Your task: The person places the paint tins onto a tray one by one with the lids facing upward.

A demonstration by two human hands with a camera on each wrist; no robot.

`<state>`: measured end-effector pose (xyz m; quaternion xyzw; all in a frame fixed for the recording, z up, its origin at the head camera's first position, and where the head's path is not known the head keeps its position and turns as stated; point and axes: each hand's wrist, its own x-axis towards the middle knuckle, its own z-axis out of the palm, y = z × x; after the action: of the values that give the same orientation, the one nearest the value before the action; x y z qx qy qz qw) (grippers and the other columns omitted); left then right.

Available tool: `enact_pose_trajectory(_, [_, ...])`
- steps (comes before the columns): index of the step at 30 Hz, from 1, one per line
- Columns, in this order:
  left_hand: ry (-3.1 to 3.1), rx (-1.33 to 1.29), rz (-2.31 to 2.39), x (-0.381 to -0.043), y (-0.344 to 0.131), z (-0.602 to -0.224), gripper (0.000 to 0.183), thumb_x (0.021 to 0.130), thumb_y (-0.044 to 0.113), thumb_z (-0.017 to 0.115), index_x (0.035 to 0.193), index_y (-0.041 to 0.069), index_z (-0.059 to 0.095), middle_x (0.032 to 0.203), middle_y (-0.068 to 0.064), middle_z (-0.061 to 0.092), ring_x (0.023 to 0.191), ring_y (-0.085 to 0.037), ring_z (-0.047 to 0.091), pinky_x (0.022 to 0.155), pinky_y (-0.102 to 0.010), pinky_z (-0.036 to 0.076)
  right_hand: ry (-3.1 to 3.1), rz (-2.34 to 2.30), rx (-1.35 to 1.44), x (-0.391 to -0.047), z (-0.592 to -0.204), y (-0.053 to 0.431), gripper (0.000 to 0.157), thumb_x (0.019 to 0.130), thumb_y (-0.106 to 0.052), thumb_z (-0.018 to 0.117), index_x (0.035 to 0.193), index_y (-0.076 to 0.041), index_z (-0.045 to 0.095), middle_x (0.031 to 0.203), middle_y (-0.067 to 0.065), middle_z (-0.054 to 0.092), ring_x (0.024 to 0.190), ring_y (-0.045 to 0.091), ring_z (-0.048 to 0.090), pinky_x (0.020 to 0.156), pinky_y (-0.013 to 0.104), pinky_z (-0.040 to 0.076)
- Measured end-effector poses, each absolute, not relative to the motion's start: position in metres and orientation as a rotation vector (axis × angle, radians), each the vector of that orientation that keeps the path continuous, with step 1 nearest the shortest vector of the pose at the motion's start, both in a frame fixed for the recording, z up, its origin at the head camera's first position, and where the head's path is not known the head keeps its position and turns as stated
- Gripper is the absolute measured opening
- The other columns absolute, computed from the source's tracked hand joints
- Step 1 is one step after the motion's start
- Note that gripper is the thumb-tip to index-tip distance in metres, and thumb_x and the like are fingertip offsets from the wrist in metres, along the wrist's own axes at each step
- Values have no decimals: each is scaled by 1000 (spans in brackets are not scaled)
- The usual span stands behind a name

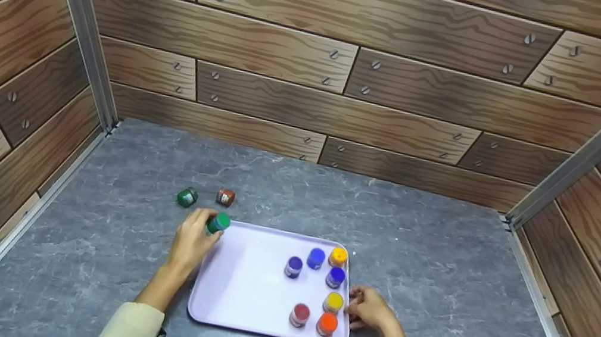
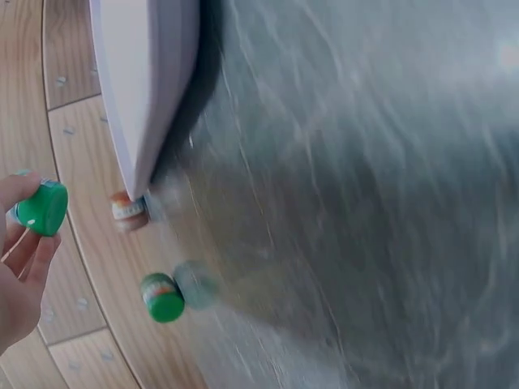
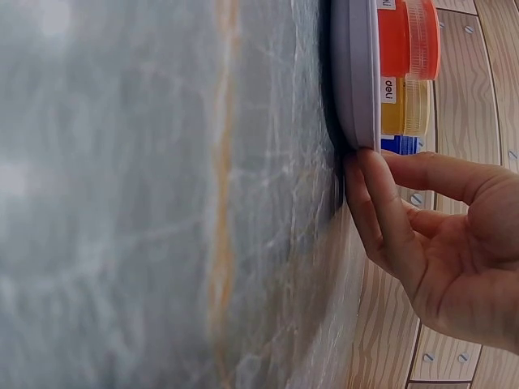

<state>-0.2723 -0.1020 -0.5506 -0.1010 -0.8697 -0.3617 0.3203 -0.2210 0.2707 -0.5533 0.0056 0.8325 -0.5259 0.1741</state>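
My left hand (image 1: 192,242) holds a green paint jar (image 1: 218,223) between thumb and fingers, over the upper left corner of the lilac tray (image 1: 246,280). In the left wrist view the jar's green lid (image 2: 54,209) faces the camera. At the tray's right edge, my right hand (image 1: 370,308) pinches the rim, with fingers (image 3: 381,190) at its underside. On the tray's right part stand several paint jars: an orange-yellow jar (image 1: 338,257), a yellow jar (image 1: 333,302), a red-orange jar (image 1: 327,324), a dark red jar (image 1: 299,315), and blue and purple jars (image 1: 294,267).
Beyond the tray's upper left corner, a dark green jar (image 1: 187,197) and a brown jar (image 1: 225,197) lie on the grey marbled table (image 1: 442,263). Wood-patterned walls (image 1: 264,90) with metal corner posts enclose the table at the back and both sides.
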Motion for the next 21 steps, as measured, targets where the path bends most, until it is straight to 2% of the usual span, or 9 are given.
enact_pose_trajectory(21, [-2312,-326,-1140,-265,-55,-557,33,63,-3,77,91,0,59,87,-10,60,77,-24,61,70,-32,51,2373,-1494,11,-221,-555,271,30,70,10,53,100,12,45,72,11,50,60,19,53,51,34,52])
